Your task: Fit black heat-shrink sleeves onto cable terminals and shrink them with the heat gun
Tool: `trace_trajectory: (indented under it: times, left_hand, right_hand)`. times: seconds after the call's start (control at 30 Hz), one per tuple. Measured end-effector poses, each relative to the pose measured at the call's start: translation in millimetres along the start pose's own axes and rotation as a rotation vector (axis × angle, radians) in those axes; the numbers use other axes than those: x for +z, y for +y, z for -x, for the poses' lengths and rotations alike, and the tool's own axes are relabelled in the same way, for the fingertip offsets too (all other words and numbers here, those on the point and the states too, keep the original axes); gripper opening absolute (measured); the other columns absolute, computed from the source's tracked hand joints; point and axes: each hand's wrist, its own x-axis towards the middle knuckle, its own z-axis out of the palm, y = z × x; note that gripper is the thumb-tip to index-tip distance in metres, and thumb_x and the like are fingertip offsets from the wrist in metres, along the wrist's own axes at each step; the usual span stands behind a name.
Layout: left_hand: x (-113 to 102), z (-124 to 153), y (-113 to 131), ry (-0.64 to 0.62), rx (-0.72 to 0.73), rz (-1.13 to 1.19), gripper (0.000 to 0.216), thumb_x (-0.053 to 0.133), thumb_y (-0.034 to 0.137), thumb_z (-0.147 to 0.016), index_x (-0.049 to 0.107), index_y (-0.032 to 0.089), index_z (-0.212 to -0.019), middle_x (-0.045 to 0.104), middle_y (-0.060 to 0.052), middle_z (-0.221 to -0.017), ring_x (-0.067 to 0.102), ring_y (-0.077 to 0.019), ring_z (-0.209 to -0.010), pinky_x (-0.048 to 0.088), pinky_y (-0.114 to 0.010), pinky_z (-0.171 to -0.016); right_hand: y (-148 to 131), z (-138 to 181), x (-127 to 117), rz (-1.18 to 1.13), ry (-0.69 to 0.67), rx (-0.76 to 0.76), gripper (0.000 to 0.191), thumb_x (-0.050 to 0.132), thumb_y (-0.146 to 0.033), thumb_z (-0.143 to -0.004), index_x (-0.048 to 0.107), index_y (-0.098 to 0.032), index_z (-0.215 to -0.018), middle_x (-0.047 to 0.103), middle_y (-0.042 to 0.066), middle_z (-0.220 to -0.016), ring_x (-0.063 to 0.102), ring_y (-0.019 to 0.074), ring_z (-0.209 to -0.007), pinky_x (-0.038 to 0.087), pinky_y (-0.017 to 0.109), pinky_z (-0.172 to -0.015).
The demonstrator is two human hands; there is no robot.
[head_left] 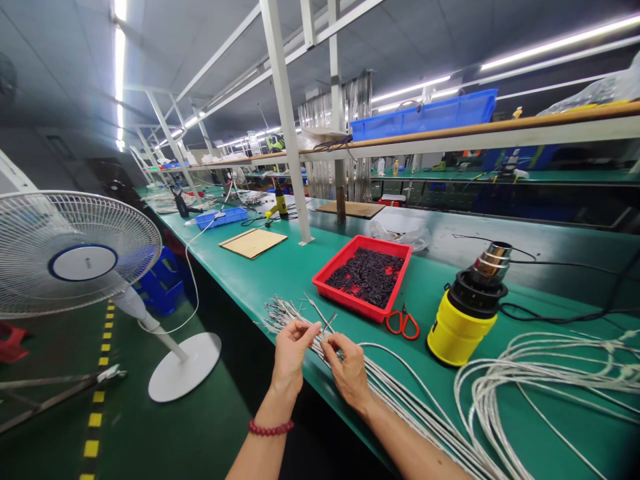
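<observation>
Just above the bench's front edge, my left hand (294, 348) and my right hand (347, 371) are close together, thumbs and forefingers pinched. Between them is the split end of a white cable (328, 324), its thin dark wires spreading upward. My right fingers grip the cable below the split; my left fingertips close at its wires and partly hide them. Under and beside the hands lies a bundle of white cables (395, 395), with frayed ends (281, 312) toward the far left. Past the hands is a red tray (324, 291) of small black pieces (367, 275).
Orange-handled scissors (403, 324) lie by the tray. A yellow heat gun (463, 310) stands nozzle up at right, near coiled white cables (500, 380). A white fan (85, 260) stands left of the green bench (270, 277). A shelf post (287, 120) rises behind the tray.
</observation>
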Motion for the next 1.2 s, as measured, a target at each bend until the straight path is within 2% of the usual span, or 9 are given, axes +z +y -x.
trace_trajectory:
  times: [0.97, 1.07, 1.2]
  left_hand:
    - [-1.8, -0.2, -2.6, -0.04, 0.01, -0.019, 0.024, 0.081, 0.025, -0.059, 0.06, 0.014, -0.063, 0.055, 0.008, -0.052, 0.044, -0.0028, -0.049, 0.036, -0.013, -0.05]
    - [-3.5, 0.7, -3.3, -0.068, 0.009, -0.022, 0.021, 0.08, 0.026, -0.062, 0.065, 0.015, -0.073, 0.062, 0.005, -0.06, 0.051, -0.0038, -0.054, 0.04, -0.013, -0.053]
    - [-3.7, 7.0, -4.2, -0.168, 0.012, -0.058, 0.034, 0.079, 0.025, -0.064, 0.069, 0.017, -0.096, 0.071, -0.004, -0.085, 0.064, -0.0128, -0.081, 0.05, -0.019, -0.069]
  right_hand:
    - [0.1, 0.9, -0.3, -0.016, -0.015, 0.007, 0.026, 0.05, -0.031, -0.093, 0.053, -0.019, -0.071, 0.052, -0.004, -0.065, 0.048, 0.0131, -0.062, 0.035, 0.024, -0.064]
    - [0.1, -0.8, -0.9, -0.058, 0.016, 0.023, 0.027, 0.05, -0.032, -0.093, 0.053, -0.019, -0.069, 0.052, -0.004, -0.062, 0.049, 0.0125, -0.06, 0.036, 0.023, -0.063]
    - [0.5, -2.9, -2.7, -0.106, 0.094, 0.037, 0.026, 0.049, -0.032, -0.093, 0.055, -0.019, -0.071, 0.053, -0.004, -0.06, 0.05, 0.0122, -0.057, 0.038, 0.023, -0.061]
